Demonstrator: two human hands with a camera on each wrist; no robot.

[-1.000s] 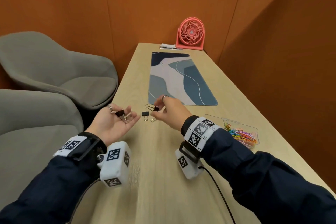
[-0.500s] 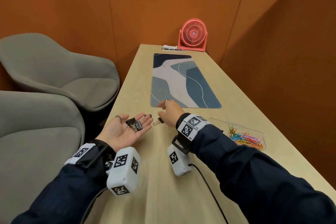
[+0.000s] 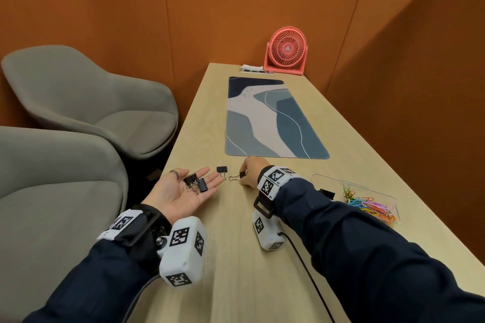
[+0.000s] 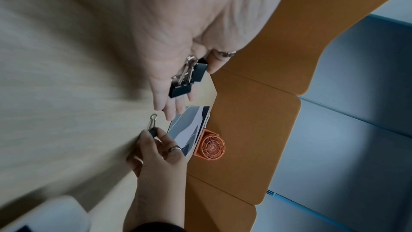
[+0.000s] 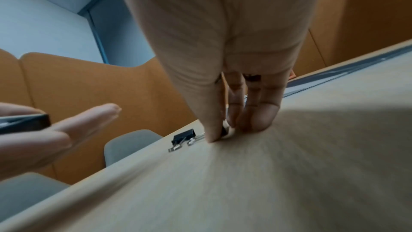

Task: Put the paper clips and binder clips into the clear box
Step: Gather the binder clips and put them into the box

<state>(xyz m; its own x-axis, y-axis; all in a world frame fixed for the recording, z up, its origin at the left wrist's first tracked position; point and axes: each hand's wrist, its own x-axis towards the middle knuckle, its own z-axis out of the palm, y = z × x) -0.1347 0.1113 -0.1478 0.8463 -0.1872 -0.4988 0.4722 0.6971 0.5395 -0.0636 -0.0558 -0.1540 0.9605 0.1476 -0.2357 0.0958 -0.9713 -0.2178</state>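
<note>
My left hand [image 3: 183, 191] lies palm up over the table's left edge, fingers straight, carrying two black binder clips [image 3: 196, 183] [image 4: 186, 79]. On the table, my right hand [image 3: 250, 172] pinches a small black binder clip [image 3: 237, 176] [image 4: 152, 128] [image 5: 224, 132] between thumb and fingers, its wire handles pointing left. Another black binder clip [image 3: 222, 169] [image 5: 183, 137] lies loose on the wood between the two hands. The clear box [image 3: 322, 180] stands at the right, holding several coloured paper clips [image 3: 370, 207].
A blue and grey desk mat [image 3: 267, 118] covers the table's middle beyond the hands. At the far end stands a pink fan [image 3: 287, 50] with a small white object [image 3: 251, 68] beside it. Two grey chairs [image 3: 99, 102] stand left of the table.
My right hand set a clip into the left palm, then moved back to the table and took hold of another clip. The left palm carries two clips instead of one.
</note>
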